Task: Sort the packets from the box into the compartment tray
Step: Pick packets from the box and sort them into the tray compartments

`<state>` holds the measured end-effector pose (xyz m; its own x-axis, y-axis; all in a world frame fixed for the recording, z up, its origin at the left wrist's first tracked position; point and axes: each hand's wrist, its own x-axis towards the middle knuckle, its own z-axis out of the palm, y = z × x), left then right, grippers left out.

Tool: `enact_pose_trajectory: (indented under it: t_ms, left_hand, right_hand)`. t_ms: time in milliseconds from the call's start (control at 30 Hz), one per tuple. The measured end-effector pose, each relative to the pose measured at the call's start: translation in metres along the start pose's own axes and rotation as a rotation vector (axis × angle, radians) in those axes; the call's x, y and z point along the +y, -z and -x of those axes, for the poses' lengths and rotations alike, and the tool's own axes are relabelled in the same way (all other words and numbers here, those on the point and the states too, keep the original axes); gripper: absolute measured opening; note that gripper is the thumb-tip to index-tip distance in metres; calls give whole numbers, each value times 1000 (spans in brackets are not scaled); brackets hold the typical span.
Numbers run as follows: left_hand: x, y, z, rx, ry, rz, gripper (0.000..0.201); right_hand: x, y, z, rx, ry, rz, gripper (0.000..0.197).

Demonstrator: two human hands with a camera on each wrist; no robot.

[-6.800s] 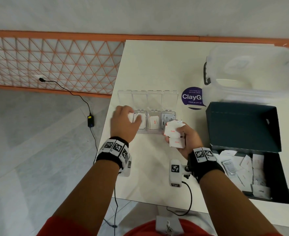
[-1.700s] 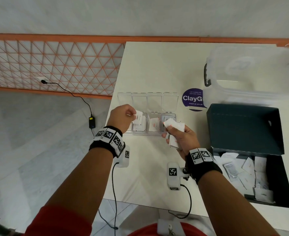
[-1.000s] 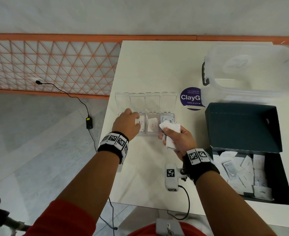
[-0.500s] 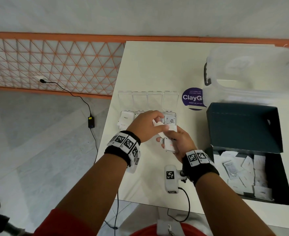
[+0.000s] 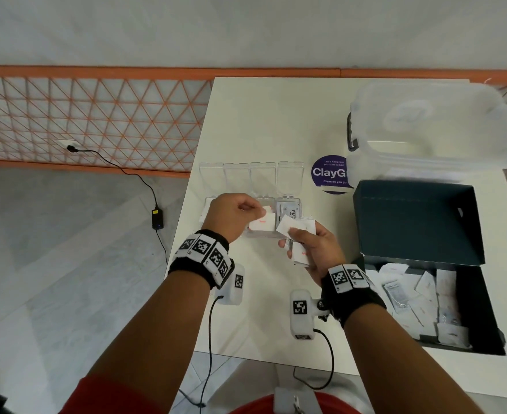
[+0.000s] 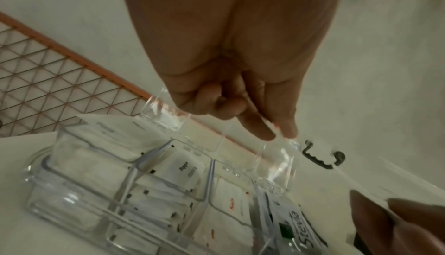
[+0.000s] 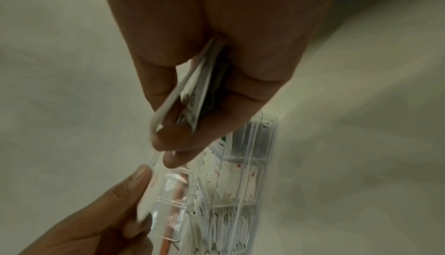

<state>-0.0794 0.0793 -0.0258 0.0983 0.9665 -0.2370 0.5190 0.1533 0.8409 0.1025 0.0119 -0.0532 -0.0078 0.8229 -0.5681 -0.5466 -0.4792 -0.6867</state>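
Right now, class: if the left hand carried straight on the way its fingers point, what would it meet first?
Probably the compartment tray. The left hand pinches a packet over the tray's third compartment, so that packet would likely land there first. How high it hangs above the tray is unclear.

A white table [image 5: 276, 121] is standing against a pale grey wall [image 5: 186, 28]. An orange rail [image 5: 97, 71] is running along the wall's base, level with the table's far edge. Below the rail, left of the table, an orange lattice panel [image 5: 82, 121] is covering the wall. A black cable [image 5: 132, 174] is trailing from a wall socket [image 5: 67, 143] across the grey tiled floor [image 5: 52, 279] towards the table.
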Motion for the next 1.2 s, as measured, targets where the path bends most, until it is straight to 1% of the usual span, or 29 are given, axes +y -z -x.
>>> enact_pose_trajectory:
  t_ms: [67, 233, 333, 400, 467, 633, 700, 767, 867, 933, 1033, 1067, 1100, 1133, 1200]
  left_hand:
    - [0, 2, -2, 41, 30, 31, 6]
    - [-1, -4, -4, 58, 147, 128, 16]
    - [-4, -13, -4, 68, 152, 101, 17]
    - [-8, -20, -4, 64, 144, 24, 20]
    - [-11, -27, -6, 39, 131, -101, 21]
    - [-17, -36, -13, -90, -20, -568, 28]
    - [-17, -37, -13, -103, -81, -676, 29]
    - [-17, -36, -14, -106, -126, -730, 29]
    - [-15, -31, -13, -86, -152, -699, 27]
    - [-12, -25, -12, -22, -146, -613, 21]
    - [-6, -11, -8, 146, -102, -353, 10]
    - [-3, -8, -7, 159, -97, -258, 8]
    - [0, -5, -4, 131, -105, -182, 6]
    - [4, -4, -1, 70, -121, -141, 4]
    - [11, -6, 4, -83, -143, -140, 5]
  right_hand:
    - [-2, 2, 0, 6, 2, -1, 22]
    - [-4, 6, -3, 10, -6, 20, 24]
    - [-7, 7, -5, 18, -4, 36, 22]
    - [-9, 9, -8, 19, -6, 52, 23]
    - [-11, 10, -9, 20, -13, 63, 23]
    - [-11, 13, -11, 15, -22, 60, 23]
    - [-11, 14, -12, 10, -21, 57, 23]
    - [-10, 12, -11, 5, -16, 49, 24]
    - [-9, 11, -10, -14, -9, 49, 23]
    - [-8, 11, -9, -16, -7, 59, 23]
    - [-5, 10, -8, -5, -7, 77, 21]
    - [-4, 9, -8, -7, -8, 78, 21]
    - [-3, 8, -8, -10, -9, 79, 20]
    - [-2, 6, -7, -13, -9, 77, 21]
    - [1, 2, -6, -18, -15, 75, 23]
